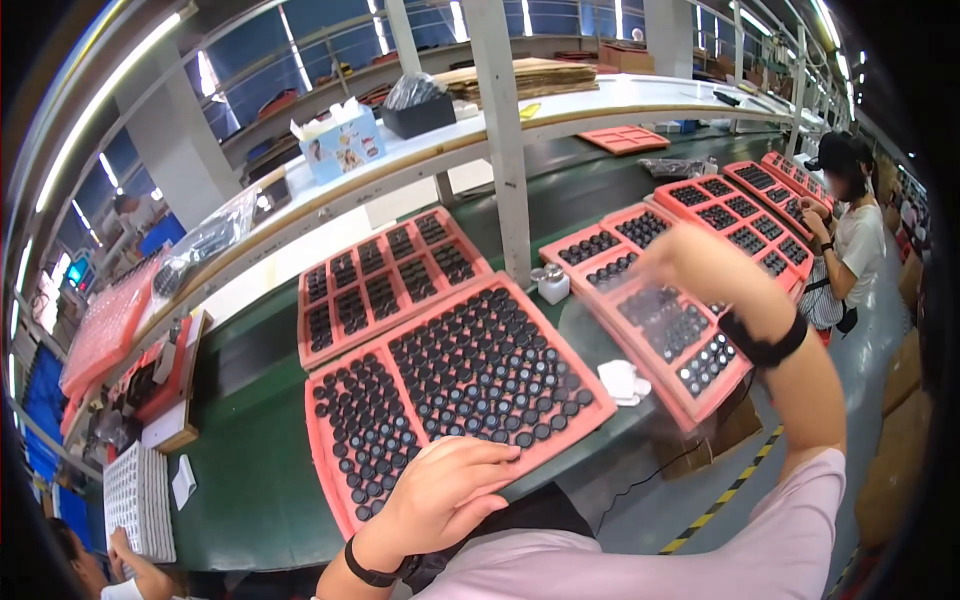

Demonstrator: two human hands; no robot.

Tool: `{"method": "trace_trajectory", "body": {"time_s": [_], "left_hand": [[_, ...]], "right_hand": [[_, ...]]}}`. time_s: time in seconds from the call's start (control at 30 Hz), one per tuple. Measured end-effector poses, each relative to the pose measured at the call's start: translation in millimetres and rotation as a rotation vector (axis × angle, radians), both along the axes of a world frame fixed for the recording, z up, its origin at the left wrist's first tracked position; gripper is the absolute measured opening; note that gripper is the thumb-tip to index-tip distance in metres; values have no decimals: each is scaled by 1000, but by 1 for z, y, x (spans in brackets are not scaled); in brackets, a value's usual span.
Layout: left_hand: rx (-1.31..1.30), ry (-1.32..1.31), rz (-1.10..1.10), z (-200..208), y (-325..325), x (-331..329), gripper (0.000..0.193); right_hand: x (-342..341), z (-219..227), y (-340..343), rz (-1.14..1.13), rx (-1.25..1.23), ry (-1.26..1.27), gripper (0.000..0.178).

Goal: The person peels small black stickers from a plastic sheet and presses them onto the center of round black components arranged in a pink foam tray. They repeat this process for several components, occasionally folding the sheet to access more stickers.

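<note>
My left hand (450,490) lies over the front edge of a pink tray (325,462), its fingers stretched out and holding nothing I can see. Small black round parts, like caps or lens pieces, fill this tray (478,345) in rows, with a divider between two sections. My right hand (685,262) is raised over another pink tray (652,377) at the right, which holds similar parts (708,365) in compartments. Motion smears its fingers, so I cannot see whether they grip anything. A black band is round each wrist.
Behind the front tray lies a pink tray (385,322) of grouped black parts. Between the trays stand a small white bottle (552,288) and a crumpled white tissue (624,383). A metal post (500,140) rises beyond. A co-worker (855,220) works at the far right.
</note>
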State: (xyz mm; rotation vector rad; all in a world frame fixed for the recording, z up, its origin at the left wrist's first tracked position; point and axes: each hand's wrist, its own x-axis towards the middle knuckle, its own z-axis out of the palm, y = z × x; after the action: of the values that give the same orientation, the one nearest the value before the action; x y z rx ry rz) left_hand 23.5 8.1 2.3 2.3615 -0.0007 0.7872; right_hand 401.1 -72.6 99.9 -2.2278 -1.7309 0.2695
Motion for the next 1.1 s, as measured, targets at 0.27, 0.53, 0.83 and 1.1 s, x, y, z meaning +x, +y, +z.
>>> {"method": "trace_trajectory", "body": {"time_s": [0.27,0.53,0.83,1.1], "left_hand": [[-58,123,215,-9,35,-6,19],[-177,83,539,-26,49,-28,11],[-277,133,740,-37,48,-25,10],[-226,210,680,-39,65,-6,11]], "right_hand": [[189,111,75,-161,816,-305,34],[319,66,211,-429,1118,-1055,33],[264,11,247,-465,259,-477,51],[326,3,278,-444,161,-621,66]]}}
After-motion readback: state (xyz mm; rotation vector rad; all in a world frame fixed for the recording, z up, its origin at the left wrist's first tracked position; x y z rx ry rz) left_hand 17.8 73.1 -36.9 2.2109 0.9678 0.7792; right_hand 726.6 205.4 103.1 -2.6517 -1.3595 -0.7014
